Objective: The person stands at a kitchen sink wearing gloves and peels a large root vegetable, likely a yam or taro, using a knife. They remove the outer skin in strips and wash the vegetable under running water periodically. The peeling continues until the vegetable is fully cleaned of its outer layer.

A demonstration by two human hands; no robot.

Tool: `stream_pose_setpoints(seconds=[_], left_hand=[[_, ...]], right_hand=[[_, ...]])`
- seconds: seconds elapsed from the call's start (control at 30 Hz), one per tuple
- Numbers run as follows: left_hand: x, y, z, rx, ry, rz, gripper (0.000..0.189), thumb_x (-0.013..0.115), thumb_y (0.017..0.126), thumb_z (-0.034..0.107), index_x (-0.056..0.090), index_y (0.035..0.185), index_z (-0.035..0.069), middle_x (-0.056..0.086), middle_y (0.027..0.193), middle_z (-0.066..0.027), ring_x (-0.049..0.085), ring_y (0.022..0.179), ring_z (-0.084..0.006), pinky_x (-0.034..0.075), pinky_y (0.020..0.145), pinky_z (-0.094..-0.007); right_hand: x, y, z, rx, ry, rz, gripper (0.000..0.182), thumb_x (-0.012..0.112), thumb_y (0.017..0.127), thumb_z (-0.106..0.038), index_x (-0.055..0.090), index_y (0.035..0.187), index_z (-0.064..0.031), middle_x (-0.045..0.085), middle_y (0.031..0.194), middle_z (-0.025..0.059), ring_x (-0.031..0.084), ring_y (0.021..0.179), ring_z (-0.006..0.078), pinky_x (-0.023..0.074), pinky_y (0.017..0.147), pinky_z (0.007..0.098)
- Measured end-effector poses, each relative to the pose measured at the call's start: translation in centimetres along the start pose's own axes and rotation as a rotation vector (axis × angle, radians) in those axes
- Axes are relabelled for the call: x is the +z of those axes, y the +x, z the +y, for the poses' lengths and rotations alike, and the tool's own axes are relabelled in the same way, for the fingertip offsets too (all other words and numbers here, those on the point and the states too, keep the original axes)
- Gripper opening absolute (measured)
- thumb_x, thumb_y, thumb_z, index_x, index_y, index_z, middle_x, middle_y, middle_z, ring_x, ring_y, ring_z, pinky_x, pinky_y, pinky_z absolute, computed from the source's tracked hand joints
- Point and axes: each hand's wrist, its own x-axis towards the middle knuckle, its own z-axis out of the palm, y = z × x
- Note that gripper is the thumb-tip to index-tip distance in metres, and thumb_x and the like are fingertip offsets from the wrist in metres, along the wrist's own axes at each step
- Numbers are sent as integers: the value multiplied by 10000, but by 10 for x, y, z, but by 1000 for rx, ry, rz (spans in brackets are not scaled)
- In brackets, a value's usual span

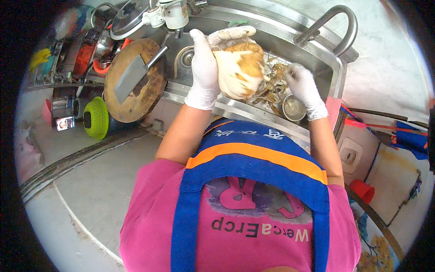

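My left hand [205, 68], in a white glove, grips a large, pale, partly peeled vegetable [236, 73] with brown patches of skin left on it. Its thumb and fingers wrap around the far and left sides, above the sink. To the right of the vegetable is my right hand [300, 85], also gloved, apart from it. The fingertips there are motion-blurred and bent together; whether they pinch anything cannot be made out. Brown peelings [268, 93] lie beneath both hands in the sink. A small round metal cup [294, 108] sits just below my right hand.
A cleaver [131, 78] rests on a round wooden chopping board [153, 68] left of the sink. A curved faucet [350, 25] rises at the back right, a white tap filter [176, 15] at the back. A green plastic colander [96, 117] stands at left, with the drain [187, 59] in the sink's left part.
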Motion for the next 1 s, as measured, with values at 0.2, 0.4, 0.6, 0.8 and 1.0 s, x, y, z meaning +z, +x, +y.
stream_pose_setpoints(seconds=[0.2, 0.4, 0.6, 0.8, 1.0], left_hand=[[-49, 8, -36, -277, -712, -208, 615, 317, 917, 568, 540, 1162, 51, 528, 1236, -182, 548, 1069, -324, 446, 895, -473], [-52, 8, -42, -404, -782, -222, 644, 363, 895, 575, 539, 1163, 17, 565, 1174, -181, 529, 1093, -349, 401, 970, -462], [-36, -2, -38, -448, -738, -217, 671, 320, 917, 576, 546, 1136, -17, 568, 1169, -209, 534, 1091, -365, 407, 974, -455], [-36, -7, -46, -499, -437, 4, 643, 319, 926, 567, 529, 1132, -5, 609, 1067, -203, 617, 945, -311, 525, 809, -400], [-34, -6, -44, -581, -457, -29, 542, 404, 923, 522, 543, 1088, 25, 639, 992, -173, 660, 836, -268, 571, 721, -360]], right_hand=[[-58, 0, -79, 4, 752, 97, 181, 500, 821, -53, 635, 934, -10, 612, 770, 68, 551, 709, 101, 454, 664, 233], [-58, 7, -109, -216, 519, -55, 297, 648, 797, -262, 648, 932, 3, 620, 756, 115, 596, 661, 201, 477, 623, 293], [-53, 9, -114, -284, 270, -180, 289, 652, 778, -289, 619, 790, -2, 602, 722, 184, 598, 706, 363, 475, 623, 410], [-52, 5, -117, -558, -78, -147, 229, 603, 762, -246, 588, 691, -28, 585, 652, 160, 592, 587, 332, 472, 545, 414], [-52, 2, -116, -661, -269, -127, 232, 598, 746, -258, 580, 659, -44, 584, 625, 140, 604, 571, 301, 483, 532, 400]])
